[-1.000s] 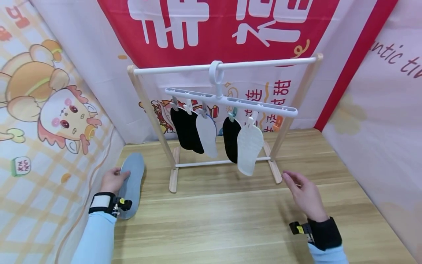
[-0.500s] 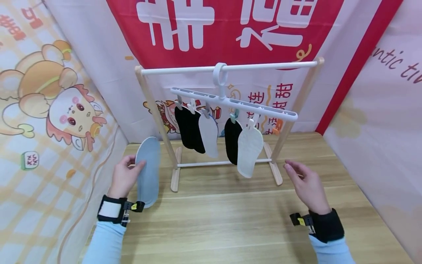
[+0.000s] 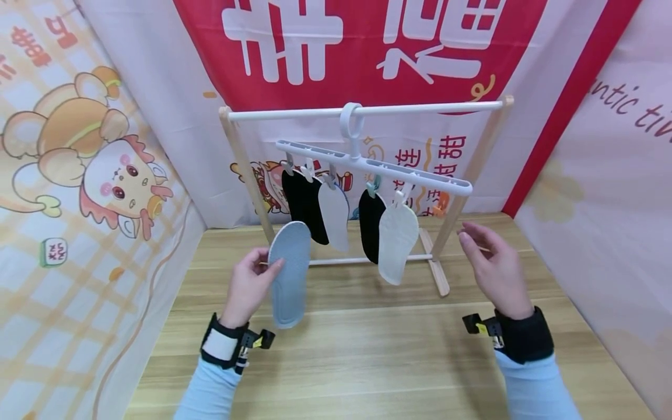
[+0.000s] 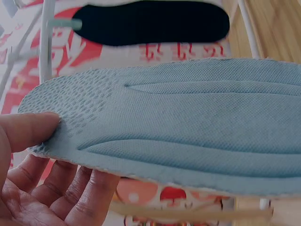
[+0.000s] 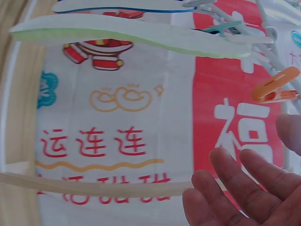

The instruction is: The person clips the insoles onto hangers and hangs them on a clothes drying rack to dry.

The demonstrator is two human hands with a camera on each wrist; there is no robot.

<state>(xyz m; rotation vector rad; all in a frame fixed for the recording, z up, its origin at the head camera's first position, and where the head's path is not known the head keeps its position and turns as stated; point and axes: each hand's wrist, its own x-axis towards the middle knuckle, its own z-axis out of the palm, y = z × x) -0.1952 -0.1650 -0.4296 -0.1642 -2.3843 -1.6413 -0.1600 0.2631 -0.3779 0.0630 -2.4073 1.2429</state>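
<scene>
My left hand [image 3: 249,286] pinches a grey-blue insole [image 3: 290,280] near one end, thumb on its top face and fingers beneath. The insole stands tilted above the tabletop, in front of the rack's left post. My right hand [image 3: 493,268] holds nothing and is nearest the rack's right post, its fingers relaxed. A white clip hanger [image 3: 378,166] hangs at a slant from the rack's top rail [image 3: 294,113]. Clipped to it are black insoles [image 3: 301,201] and white insoles [image 3: 398,239]. In the right wrist view an orange clip [image 5: 275,84] is near my right thumb.
The rack has wooden posts, wooden feet [image 3: 438,278] and a low white crossbar [image 3: 341,261]. It stands on a wood-grain tabletop [image 3: 367,361]. Printed cloths [image 3: 131,245] close in the left, back and right sides.
My left hand has lifted the grey-blue insole from the tabletop's left side and carried it right, toward the rack. My right hand has moved slightly up, toward the rack's right post.
</scene>
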